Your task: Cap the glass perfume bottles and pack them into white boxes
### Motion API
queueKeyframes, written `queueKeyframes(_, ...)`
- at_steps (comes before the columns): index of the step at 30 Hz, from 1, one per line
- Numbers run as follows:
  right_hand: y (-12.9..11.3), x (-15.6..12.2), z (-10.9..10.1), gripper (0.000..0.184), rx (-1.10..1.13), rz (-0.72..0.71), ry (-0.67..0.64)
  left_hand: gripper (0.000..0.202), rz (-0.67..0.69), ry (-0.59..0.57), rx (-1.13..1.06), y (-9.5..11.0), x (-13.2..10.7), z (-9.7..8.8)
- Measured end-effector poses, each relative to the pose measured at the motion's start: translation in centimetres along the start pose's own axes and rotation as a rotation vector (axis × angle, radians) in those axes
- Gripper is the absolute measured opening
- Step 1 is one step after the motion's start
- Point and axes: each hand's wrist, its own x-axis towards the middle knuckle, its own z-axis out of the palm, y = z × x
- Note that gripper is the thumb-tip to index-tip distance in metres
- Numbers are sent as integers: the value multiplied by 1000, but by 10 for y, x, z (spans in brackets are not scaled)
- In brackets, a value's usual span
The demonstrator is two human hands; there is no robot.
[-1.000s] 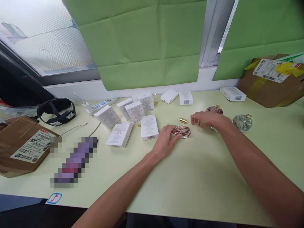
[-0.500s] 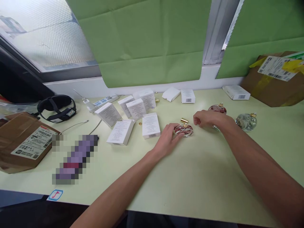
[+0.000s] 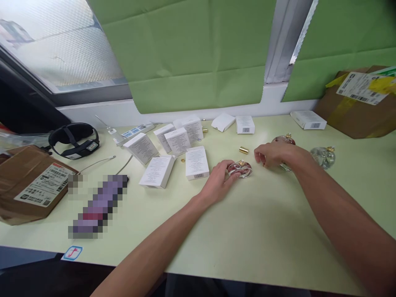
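My left hand (image 3: 220,178) lies against the side of a round glass bottle (image 3: 239,170) with red and silver swirls and a gold neck, its fingers and thumb around the left edge. My right hand (image 3: 268,155) hovers low over the table, right of that bottle, fingers curled down; what they hold, if anything, is hidden. Between the hands and slightly farther back, a gold cylindrical cap (image 3: 243,150) lies on its side. Partly behind my right hand stands a second red bottle (image 3: 284,140). A clear round bottle (image 3: 323,157) with a gold neck stands farther right, partly covered by my forearm.
Several white boxes (image 3: 197,163) stand or lie left of my hands, others along the wall. A small gold ring (image 3: 182,160) lies among them. A head-worn visor (image 3: 74,140), a pixelated object (image 3: 99,206) and a carton (image 3: 34,185) are left; another carton (image 3: 355,111) is back right.
The gold cap has shifted a little back and to the right and turned slightly. My right hand has moved slightly right and down. My left hand stays on the bottle.
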Motion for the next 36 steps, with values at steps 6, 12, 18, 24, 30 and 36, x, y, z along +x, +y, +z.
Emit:
queueKeyframes(6,1,-3,-3,30,88,-35,-110,34,6,-2,-6,2,0,-1)
queueKeyframes(12,2,-34,-36,32,475,-338,-127,33,-12,-4,11,4,-2,-1)
queueKeyframes(18,-15,-56,-51,29,628,-454,-110,32,46,-33,14,5,-3,-3)
queueKeyframes(24,-27,-57,-54,23,523,-508,-51,30,40,-32,-7,4,-3,-3)
queueKeyframes(30,-29,-58,-54,29,463,-472,-3,30,57,-27,-6,3,-3,-2)
queueKeyframes(36,-44,-72,-59,28,430,-497,106,33,192,211,-83,14,-5,-6)
